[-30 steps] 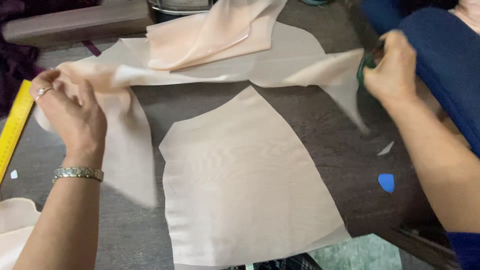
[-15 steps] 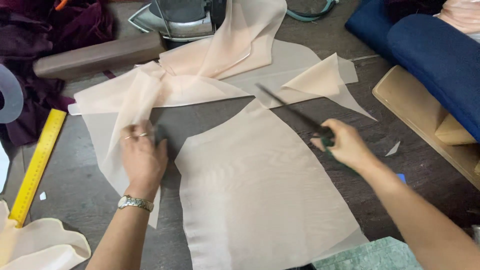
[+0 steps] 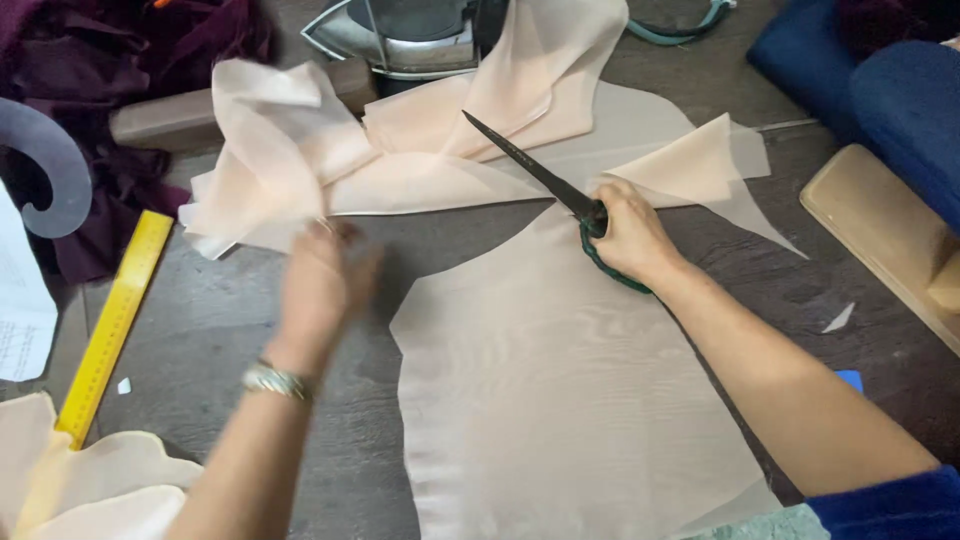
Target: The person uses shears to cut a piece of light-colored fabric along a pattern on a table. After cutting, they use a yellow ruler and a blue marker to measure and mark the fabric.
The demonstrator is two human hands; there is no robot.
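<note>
Your right hand [image 3: 628, 238] grips tight the green-handled dark-bladed scissors [image 3: 540, 178], blades pointing up-left from your fist; your blurred left hand [image 3: 322, 285] pinches sheer peach fabric [image 3: 270, 150].

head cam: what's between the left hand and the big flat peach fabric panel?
Only bare grey wooden table separates left hand from the peach fabric panel, per the head view.

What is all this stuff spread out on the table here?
cut fabric panel: one, pale peach, flat at centre
loose sheer fabric: a bunched heap, pale peach, upper middle
scissors: one, dark blades, green handles, in right hand
ruler: one, yellow, left
curve template: one, translucent grey, far left
iron: one, metallic, top
purple cloth: heap, top left
blue cushions: top right
left hand: blurred, at the loose fabric
right hand: grips scissors
</note>
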